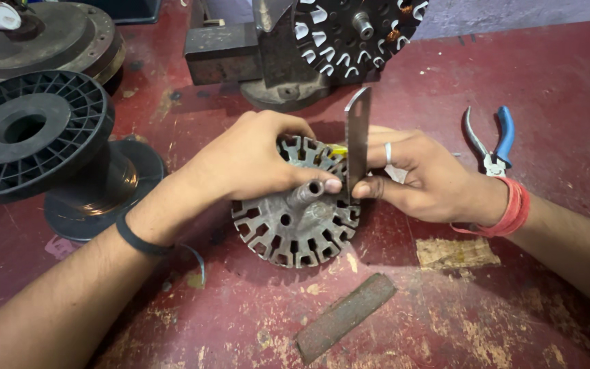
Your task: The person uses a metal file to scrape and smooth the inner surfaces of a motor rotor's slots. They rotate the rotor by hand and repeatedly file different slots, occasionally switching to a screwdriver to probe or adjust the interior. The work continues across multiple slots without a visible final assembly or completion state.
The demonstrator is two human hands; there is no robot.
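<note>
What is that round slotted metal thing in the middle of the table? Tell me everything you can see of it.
The slotted metal disc is grey, dull and worn, with narrow slots cut all round its rim and small holes near the middle. A short shaft rises from its centre. It rests on the red, scuffed table. The left hand lies over its top, thumb by the shaft. The right hand holds a thin flat metal strip upright at its upper right edge.

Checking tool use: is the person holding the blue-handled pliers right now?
No, the pliers lie on the red table beyond the right hand, which holds a flat metal strip against the slotted motor core.
</note>
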